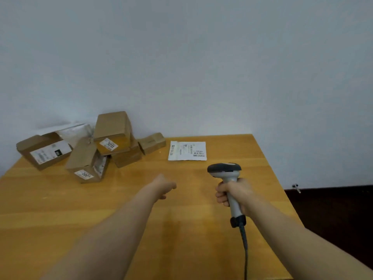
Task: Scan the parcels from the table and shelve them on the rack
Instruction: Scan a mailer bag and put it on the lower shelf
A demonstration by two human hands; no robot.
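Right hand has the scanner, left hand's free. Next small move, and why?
Likely extend the left hand to the white flat parcel and steady it for scanning. It lies alone, label up, just beyond both hands, and the scanner gripped by the right hand points roughly its way. The cardboard boxes are heaped farther left, some labels tilted.

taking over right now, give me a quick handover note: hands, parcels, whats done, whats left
Right hand: grips the scanner, which is aimed at the far side of the table.
Left hand: empty, stretched forward over the table; finger pose unclear.
Parcels: the white parcel lies flat, label up, ahead of the scanner. The boxes are piled at the far left.
Done: can't tell what has been scanned; the rack is out of view.
Left: scan and shelve everything on the table.
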